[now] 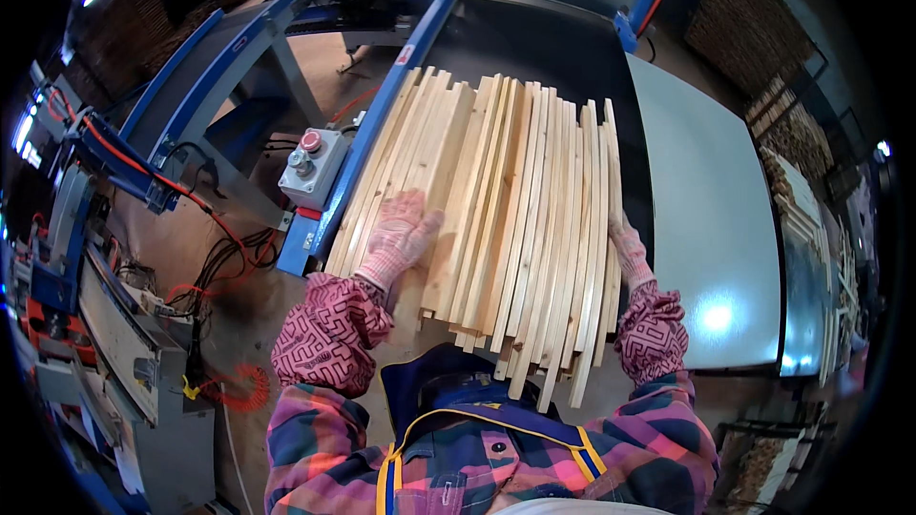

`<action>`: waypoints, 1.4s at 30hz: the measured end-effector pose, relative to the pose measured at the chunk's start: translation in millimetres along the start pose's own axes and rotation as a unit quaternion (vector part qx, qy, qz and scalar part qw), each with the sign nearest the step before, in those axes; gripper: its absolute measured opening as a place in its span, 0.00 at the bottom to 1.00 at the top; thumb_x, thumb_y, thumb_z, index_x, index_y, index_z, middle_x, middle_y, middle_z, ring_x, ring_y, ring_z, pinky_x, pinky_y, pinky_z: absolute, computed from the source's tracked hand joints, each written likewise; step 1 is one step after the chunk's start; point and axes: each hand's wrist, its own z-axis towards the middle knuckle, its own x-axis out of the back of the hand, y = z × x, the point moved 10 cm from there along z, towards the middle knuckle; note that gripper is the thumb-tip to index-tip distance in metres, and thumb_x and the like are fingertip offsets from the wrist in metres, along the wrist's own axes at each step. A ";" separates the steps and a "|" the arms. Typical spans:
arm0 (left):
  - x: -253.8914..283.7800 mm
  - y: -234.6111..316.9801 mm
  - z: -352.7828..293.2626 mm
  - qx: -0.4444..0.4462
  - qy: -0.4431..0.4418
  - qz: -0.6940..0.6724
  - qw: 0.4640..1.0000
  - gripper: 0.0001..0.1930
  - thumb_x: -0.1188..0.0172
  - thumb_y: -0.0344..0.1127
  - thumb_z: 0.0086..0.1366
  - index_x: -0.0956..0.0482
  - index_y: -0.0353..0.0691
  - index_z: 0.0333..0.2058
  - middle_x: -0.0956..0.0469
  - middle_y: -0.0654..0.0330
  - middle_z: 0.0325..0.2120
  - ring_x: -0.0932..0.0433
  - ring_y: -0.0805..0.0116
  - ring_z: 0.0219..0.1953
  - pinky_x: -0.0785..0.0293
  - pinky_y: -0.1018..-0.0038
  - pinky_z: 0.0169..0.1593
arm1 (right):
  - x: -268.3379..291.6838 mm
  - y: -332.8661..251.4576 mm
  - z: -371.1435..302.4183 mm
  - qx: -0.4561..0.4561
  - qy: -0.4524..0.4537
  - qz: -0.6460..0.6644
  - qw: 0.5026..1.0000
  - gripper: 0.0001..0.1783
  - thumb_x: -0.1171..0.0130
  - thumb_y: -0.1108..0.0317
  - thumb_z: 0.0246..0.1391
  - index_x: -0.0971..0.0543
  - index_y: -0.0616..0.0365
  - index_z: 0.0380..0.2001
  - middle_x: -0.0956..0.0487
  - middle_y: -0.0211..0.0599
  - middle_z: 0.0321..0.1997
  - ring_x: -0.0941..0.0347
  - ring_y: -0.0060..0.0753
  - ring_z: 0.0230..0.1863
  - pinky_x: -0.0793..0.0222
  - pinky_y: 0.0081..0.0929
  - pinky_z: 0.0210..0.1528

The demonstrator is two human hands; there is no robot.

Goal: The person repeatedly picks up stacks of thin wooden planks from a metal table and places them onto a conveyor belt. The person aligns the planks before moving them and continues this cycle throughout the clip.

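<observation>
A broad row of pale wooden strips (506,200) lies lengthwise on a black conveyor belt (534,29), their near ends uneven and jutting past its front edge. My left hand (401,229), in a pinkish knit glove, rests flat on the strips at the left side with its fingers stretched out. Against the outer right edge of the row is my right hand (628,246), also gloved, its fingers extended along the last strip. Part of its fingers is hidden behind the wood.
A grey control box (313,168) with a red button is fixed beside the blue conveyor rail (382,124). A pale smooth tabletop (711,229) adjoins the right side. Black cables (212,277) lie on the floor at left. Stacked wood (749,19) stands at far right.
</observation>
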 end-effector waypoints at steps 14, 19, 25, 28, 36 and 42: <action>-27.1 37.8 33.9 0.120 -0.071 -0.637 0.758 0.37 0.49 0.26 0.51 0.45 0.35 0.62 0.30 0.48 0.51 0.26 0.58 0.45 0.27 0.71 0.47 | 18.3 -24.4 -39.2 -0.080 0.097 -0.421 0.898 0.28 0.59 0.43 0.59 0.37 0.41 0.59 0.30 0.48 0.55 0.27 0.51 0.51 0.29 0.41 0.51; -41.2 41.9 46.5 0.138 -0.141 -0.493 0.847 0.23 0.50 0.38 0.57 0.31 0.34 0.50 0.30 0.52 0.38 0.30 0.59 0.46 0.31 0.67 0.51 | 21.9 -28.1 -38.4 -0.027 0.116 -0.417 0.901 0.32 0.55 0.44 0.58 0.41 0.41 0.63 0.30 0.46 0.56 0.28 0.50 0.52 0.29 0.38 0.51; -5.9 71.5 41.6 -0.066 0.115 -0.103 0.986 0.32 0.52 0.54 0.61 0.35 0.35 0.57 0.36 0.50 0.57 0.34 0.57 0.58 0.39 0.68 0.60 | 33.0 -58.9 -68.2 0.279 0.293 -0.128 0.905 0.31 0.43 0.59 0.55 0.36 0.48 0.62 0.32 0.43 0.58 0.30 0.38 0.53 0.32 0.30 0.54; -23.4 60.5 42.5 -0.040 0.097 -0.426 0.898 0.30 0.43 0.38 0.61 0.40 0.36 0.60 0.37 0.52 0.57 0.35 0.60 0.58 0.37 0.71 0.58 | 6.3 -51.8 -51.4 0.270 0.204 0.055 0.939 0.41 0.36 0.59 0.51 0.42 0.58 0.64 0.35 0.45 0.62 0.35 0.38 0.59 0.38 0.30 0.60; -43.9 61.9 66.9 0.019 -0.132 -0.680 0.721 0.34 0.37 0.23 0.56 0.43 0.32 0.59 0.23 0.54 0.38 0.21 0.65 0.39 0.22 0.74 0.43 | -48.0 -40.7 -44.1 0.032 -0.083 0.339 0.936 0.40 0.42 0.68 0.53 0.48 0.58 0.66 0.27 0.50 0.54 0.27 0.42 0.53 0.31 0.34 0.55; -21.7 122.1 23.6 -0.028 -0.089 -0.648 0.756 0.37 0.39 0.25 0.57 0.50 0.30 0.61 0.21 0.55 0.31 0.20 0.65 0.34 0.20 0.76 0.34 | 10.9 -40.8 -59.4 0.029 -0.068 0.394 0.916 0.39 0.44 0.72 0.54 0.49 0.57 0.66 0.27 0.53 0.53 0.24 0.40 0.47 0.22 0.30 0.45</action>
